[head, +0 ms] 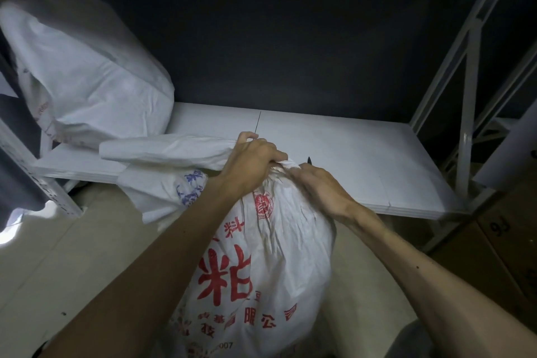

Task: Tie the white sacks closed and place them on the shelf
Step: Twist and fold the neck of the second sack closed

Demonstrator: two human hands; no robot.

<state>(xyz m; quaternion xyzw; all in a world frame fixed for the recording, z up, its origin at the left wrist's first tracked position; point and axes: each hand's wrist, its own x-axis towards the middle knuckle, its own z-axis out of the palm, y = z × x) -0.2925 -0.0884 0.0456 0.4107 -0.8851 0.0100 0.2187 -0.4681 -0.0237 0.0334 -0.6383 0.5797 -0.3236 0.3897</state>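
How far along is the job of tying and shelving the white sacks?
Done: one plump white woven sack sits on the white metal shelf, at its left end. In hand: the left hand and right hand grip the gathered neck of the red-printed white sack. Left: finishing its tie, then shelving it.

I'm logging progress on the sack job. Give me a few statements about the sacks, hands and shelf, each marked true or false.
1. The left hand and right hand both grip the gathered neck of the red-printed sack. True.
2. That sack already sits on the shelf board. False: it stands in front of the board, and only its loose top reaches over the edge.
3. A second white sack rests at the board's left end. True.
4. Cardboard boxes are stacked on the board's right half. False: they stand lower, right of the board.
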